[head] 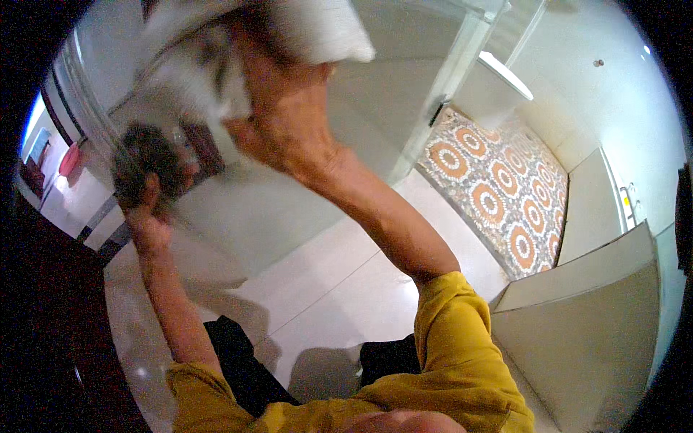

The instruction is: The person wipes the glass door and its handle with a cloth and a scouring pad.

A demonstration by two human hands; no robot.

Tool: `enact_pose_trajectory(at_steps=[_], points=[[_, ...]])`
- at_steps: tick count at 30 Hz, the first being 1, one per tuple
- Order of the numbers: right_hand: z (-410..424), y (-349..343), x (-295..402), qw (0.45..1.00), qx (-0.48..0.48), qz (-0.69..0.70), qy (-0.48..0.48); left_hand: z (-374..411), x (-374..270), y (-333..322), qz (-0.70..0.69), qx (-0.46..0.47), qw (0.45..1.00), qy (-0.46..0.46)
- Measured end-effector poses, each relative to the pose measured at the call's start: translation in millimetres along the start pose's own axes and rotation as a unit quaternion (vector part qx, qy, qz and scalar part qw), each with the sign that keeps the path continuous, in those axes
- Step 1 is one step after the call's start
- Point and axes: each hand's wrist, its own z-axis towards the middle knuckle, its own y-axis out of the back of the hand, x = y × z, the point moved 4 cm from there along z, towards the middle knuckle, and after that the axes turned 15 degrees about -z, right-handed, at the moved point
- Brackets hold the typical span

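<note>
My right hand (pixel 292 119) reaches up and forward, gripping a white cloth (pixel 325 32) against a clear glass panel (pixel 373 108). Motion blurs the cloth, and my fingers are partly hidden in it. My left hand (pixel 149 224) is lower and to the left, closed around the panel's left edge with the thumb up. The glass carries a faint reflection, with a dark-haired head showing just beyond my left hand.
Right of the glass lies a floor area patterned with orange and white rings (pixel 503 178). A low tiled wall (pixel 579 303) stands at right. Dark brown wood (pixel 54 325) fills the lower left. Pale floor tiles (pixel 325 287) lie below me. A red object (pixel 69 159) sits far left.
</note>
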Motion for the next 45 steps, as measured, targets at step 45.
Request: enact_pose_trajectory(at_steps=[45], points=[[176.2,-3.8,-3.9,0.960,0.036,-0.001,0.278,47.1,-46.0,-78.7,-0.052,-0.035,0.998,0.021]])
